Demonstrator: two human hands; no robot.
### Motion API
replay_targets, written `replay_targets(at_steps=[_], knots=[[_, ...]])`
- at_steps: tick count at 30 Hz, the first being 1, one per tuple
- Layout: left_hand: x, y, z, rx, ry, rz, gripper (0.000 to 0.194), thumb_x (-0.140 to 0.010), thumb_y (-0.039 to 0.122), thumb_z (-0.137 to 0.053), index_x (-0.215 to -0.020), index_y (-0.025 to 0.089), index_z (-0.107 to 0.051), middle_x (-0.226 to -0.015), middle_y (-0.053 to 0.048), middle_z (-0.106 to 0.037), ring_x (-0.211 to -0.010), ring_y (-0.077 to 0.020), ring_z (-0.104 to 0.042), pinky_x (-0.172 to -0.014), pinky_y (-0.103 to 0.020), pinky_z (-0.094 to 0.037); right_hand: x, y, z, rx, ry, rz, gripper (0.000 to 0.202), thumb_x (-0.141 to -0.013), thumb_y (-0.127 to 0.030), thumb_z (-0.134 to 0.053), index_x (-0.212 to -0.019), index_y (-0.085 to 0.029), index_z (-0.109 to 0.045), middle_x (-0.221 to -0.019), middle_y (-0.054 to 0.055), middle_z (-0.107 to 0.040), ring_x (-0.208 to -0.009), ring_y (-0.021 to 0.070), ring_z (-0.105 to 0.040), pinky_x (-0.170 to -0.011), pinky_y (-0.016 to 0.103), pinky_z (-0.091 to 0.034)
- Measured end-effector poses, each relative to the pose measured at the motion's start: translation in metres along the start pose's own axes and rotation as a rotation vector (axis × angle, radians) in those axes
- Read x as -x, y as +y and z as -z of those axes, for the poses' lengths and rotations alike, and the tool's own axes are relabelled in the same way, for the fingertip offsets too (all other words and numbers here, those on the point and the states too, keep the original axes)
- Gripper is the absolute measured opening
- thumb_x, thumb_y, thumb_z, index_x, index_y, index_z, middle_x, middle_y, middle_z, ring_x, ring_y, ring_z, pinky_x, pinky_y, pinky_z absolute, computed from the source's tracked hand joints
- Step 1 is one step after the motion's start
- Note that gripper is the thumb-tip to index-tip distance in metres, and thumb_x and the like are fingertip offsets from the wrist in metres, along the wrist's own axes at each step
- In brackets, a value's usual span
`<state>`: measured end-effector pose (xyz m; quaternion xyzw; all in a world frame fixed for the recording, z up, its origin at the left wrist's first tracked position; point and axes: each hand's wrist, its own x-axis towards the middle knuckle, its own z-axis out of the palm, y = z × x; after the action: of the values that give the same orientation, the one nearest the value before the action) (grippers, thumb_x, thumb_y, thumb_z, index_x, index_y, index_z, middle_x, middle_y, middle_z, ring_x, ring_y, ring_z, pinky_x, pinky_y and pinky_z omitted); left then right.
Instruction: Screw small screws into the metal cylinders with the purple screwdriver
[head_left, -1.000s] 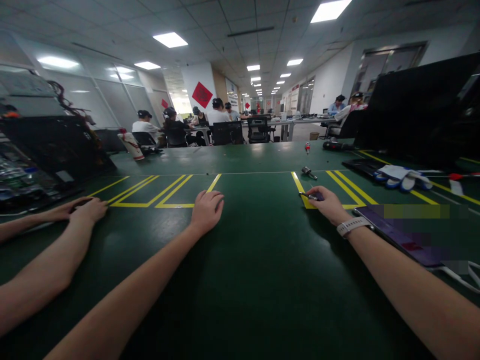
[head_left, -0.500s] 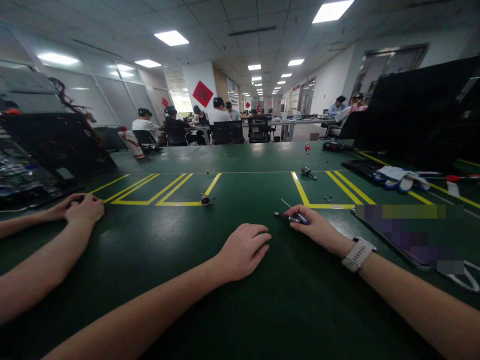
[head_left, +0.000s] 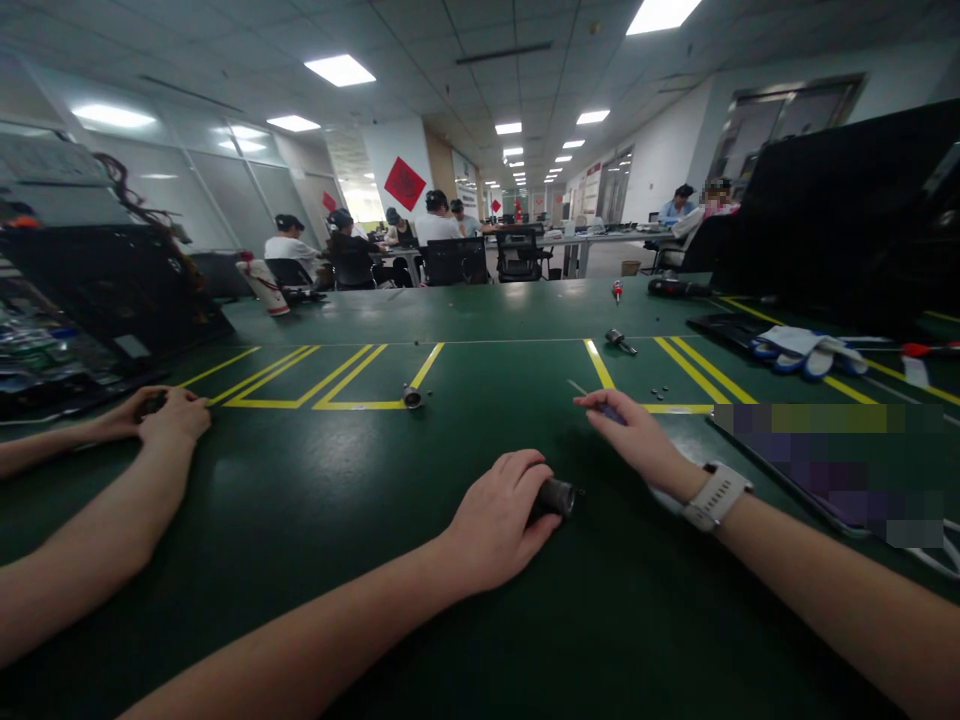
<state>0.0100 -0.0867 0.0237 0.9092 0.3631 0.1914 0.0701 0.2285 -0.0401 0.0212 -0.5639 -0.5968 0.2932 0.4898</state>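
Note:
My left hand (head_left: 495,525) is closed over a dark metal cylinder (head_left: 559,497), whose round end sticks out to the right past the fingers. A slim screwdriver-like tool (head_left: 611,412) with a purple handle is pinched in my right hand (head_left: 634,440); its thin shaft points up and left. Beyond my hands, a short metal cup-like part (head_left: 412,397) stands near a yellow line. Another metal part with a shaft (head_left: 619,342) lies farther back. Several small dark pieces (head_left: 659,391) are scattered on the green table (head_left: 360,590).
At the left, another person's hands (head_left: 169,410) hold a small dark object. A phone-like slab, partly pixelated (head_left: 780,480), lies at the right. Farther back are gloves (head_left: 806,350), a power tool (head_left: 677,288), a red-handled tool (head_left: 617,291) and a black case (head_left: 840,215).
The metal part held beside the tool in my right hand no longer shows there. A dark cylinder now protrudes from my left hand, which has shifted slightly right. My right hand moved slightly up and right.

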Motion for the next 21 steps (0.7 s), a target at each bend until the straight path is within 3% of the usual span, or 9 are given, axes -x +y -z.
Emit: replay_targets(at_steps=[2, 5, 10, 14, 16, 18, 21], knots=[[-0.002, 0.000, 0.000, 0.007, -0.044, -0.037, 0.047, -0.081, 0.031, -0.057, -0.124, 0.022, -0.041, -0.126, -0.006, -0.050, -0.115, -0.0226, -0.046, -0.094, -0.042, -0.044, -0.020, 0.015, 0.008, 0.057, 0.069, -0.053, 0.014, -0.072, -0.016, -0.057, -0.084, -0.022, -0.063, -0.092, 0.003, -0.064, -0.091, 0.0220, -0.057, -0.089, 0.042, -0.038], [-0.006, 0.000, 0.000, 0.025, -0.105, -0.076, 0.046, -0.083, 0.032, -0.055, -0.126, 0.022, -0.041, -0.122, -0.005, -0.054, -0.111, -0.0218, -0.049, -0.094, -0.042, -0.043, -0.029, 0.026, 0.007, 0.084, 0.037, -0.078, 0.015, -0.068, -0.013, -0.060, -0.079, -0.022, -0.064, -0.083, 0.003, -0.064, -0.085, 0.0227, -0.058, -0.086, 0.044, -0.039], [-0.005, -0.002, 0.007, 0.082, -0.121, -0.062, 0.031, -0.081, 0.029, -0.058, -0.110, 0.020, -0.053, -0.110, -0.005, -0.060, -0.100, -0.0196, -0.053, -0.086, -0.037, -0.045, 0.007, 0.008, -0.017, 0.067, -0.181, 0.017, 0.018, -0.071, -0.013, -0.060, -0.083, -0.025, -0.065, -0.090, 0.000, -0.067, -0.088, 0.0206, -0.060, -0.086, 0.039, -0.043], [0.000, -0.005, 0.029, 0.169, 0.043, 0.025, 0.023, -0.079, 0.027, -0.061, -0.101, 0.019, -0.057, -0.096, -0.004, -0.063, -0.089, -0.0181, -0.054, -0.077, -0.033, -0.045, 0.046, -0.011, -0.021, 0.155, -0.516, 0.140, 0.020, -0.082, -0.017, -0.049, -0.099, -0.024, -0.057, -0.102, 0.003, -0.063, -0.093, 0.0200, -0.060, -0.089, 0.042, -0.044], [0.000, -0.006, 0.039, 0.240, 0.168, 0.124, 0.022, -0.078, 0.028, -0.061, -0.098, 0.018, -0.058, -0.091, -0.004, -0.062, -0.081, -0.0169, -0.054, -0.071, -0.031, -0.045, 0.066, -0.020, -0.018, 0.192, -0.655, 0.270, 0.020, -0.083, -0.014, -0.047, -0.100, -0.022, -0.054, -0.108, 0.004, -0.062, -0.103, 0.0181, -0.058, -0.104, 0.045, -0.032], [-0.002, -0.005, 0.046, 0.420, 0.239, 0.210, 0.022, -0.077, 0.027, -0.062, -0.097, 0.018, -0.057, -0.087, -0.003, -0.062, -0.075, -0.0148, -0.055, -0.066, -0.028, -0.046, 0.083, -0.028, -0.013, 0.209, -0.768, 0.333, 0.021, -0.085, -0.014, -0.046, -0.104, -0.021, -0.053, -0.123, 0.005, -0.057, -0.122, 0.0173, -0.046, -0.110, 0.041, -0.024], [-0.003, -0.001, 0.050, 0.751, 0.257, 0.310, 0.026, -0.074, 0.023, -0.065, -0.097, 0.017, -0.056, -0.084, -0.002, -0.063, -0.071, -0.0127, -0.057, -0.061, -0.024, -0.047, 0.099, -0.040, -0.005, 0.218, -0.868, 0.332, 0.026, -0.086, -0.013, -0.044, -0.108, -0.022, -0.054, -0.131, 0.004, -0.052, -0.128, 0.0167, -0.039, -0.111, 0.038, -0.026]])
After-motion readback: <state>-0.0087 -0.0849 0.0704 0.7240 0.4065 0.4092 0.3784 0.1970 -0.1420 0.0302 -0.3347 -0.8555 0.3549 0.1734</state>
